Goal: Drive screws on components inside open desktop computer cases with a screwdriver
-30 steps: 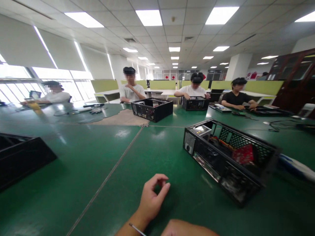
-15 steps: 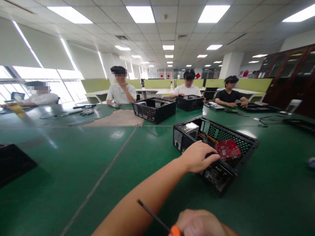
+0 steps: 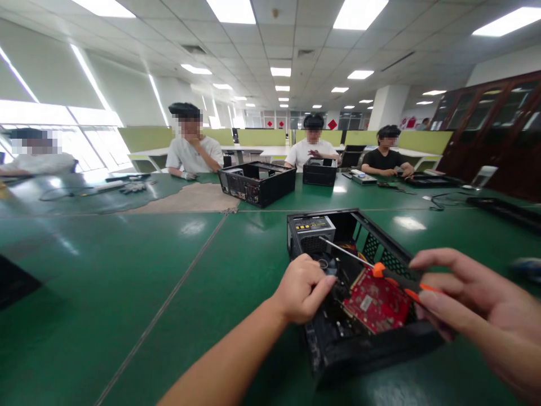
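Observation:
An open black computer case [image 3: 338, 361] lies on its side on the green table before me. Inside it are a silver power supply [image 3: 315, 225] at the far left corner, a round fan [image 3: 324, 264], and a red circuit card [image 3: 376, 301]. My left hand [image 3: 302, 288] is closed over the case's left edge, beside the fan. Held in my right hand [image 3: 460, 293] is a screwdriver [image 3: 393, 276] with a black and orange handle. Its long shaft points left over the case, the tip in line with the power supply; whether they touch I cannot tell.
Across the table [image 3: 127, 282] sit several people. A second black case [image 3: 264, 186] and a smaller-looking one [image 3: 319, 172] stand near them. Gloves [image 3: 134, 187] lie far left, cables [image 3: 439, 200] far right. A dark panel [image 3: 17, 282] is at the left edge.
My right hand has moved up and right, bringing the screwdriver over the case. The case has turned and come nearer, with my left hand still on its edge. My view has shifted slightly.

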{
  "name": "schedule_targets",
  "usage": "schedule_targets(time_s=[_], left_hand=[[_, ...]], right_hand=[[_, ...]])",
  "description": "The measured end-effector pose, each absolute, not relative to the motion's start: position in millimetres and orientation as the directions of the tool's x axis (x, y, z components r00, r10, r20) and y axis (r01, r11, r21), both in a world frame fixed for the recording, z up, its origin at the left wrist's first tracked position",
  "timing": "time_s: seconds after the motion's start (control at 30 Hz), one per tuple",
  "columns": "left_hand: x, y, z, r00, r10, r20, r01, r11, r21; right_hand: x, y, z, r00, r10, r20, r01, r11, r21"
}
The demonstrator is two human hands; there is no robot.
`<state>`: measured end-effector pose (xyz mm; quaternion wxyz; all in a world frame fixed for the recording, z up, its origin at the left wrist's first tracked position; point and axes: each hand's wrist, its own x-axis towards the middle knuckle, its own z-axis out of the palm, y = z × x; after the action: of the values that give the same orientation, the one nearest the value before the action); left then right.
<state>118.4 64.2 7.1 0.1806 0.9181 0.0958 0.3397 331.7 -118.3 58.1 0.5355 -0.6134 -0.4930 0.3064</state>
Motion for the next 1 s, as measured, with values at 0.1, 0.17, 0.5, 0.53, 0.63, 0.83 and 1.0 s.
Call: schedule_targets(time_s=[0.1, 0.17, 0.5, 0.53, 0.63, 0.83, 1.0], left_hand=[[70.4, 45.4, 16.4, 0.793, 0.242, 0.559, -0.012, -0.911, 0.412], [39.8, 34.9, 21.8, 0.808, 0.223, 0.545, -0.046, -0.899, 0.437], [-26.6, 3.7, 12.9, 0.678, 0.456, 0.577, -0.090, -0.727, 0.681], [-25.3, 3.5, 10.7, 0.671, 0.455, 0.585, -0.107, -0.721, 0.684], [-20.5, 5.7, 5.8, 0.649, 0.437, 0.622, -0.172, -0.712, 0.680], [-16.2, 10.6, 2.6, 0.596, 0.336, 0.729, -0.307, -0.743, 0.594], [-16.8, 10.5, 3.2, 0.597, 0.349, 0.723, -0.310, -0.731, 0.609]], right_hand=[[353.6, -116.5, 72.9, 0.286, 0.926, 0.248, 0.545, 0.055, -0.837], [354.3, -106.4, 84.5, 0.205, 0.917, 0.342, 0.677, 0.120, -0.727], [267.5, -62.7, 94.8, -0.309, 0.856, 0.414, 0.673, 0.505, -0.540], [260.8, -61.3, 91.3, -0.352, 0.832, 0.430, 0.678, 0.543, -0.496], [247.8, -56.4, 77.9, -0.425, 0.772, 0.473, 0.666, 0.621, -0.414], [241.4, -49.0, 56.6, -0.445, 0.754, 0.483, 0.675, 0.637, -0.373], [241.7, -48.6, 53.7, -0.455, 0.762, 0.461, 0.670, 0.634, -0.387]])
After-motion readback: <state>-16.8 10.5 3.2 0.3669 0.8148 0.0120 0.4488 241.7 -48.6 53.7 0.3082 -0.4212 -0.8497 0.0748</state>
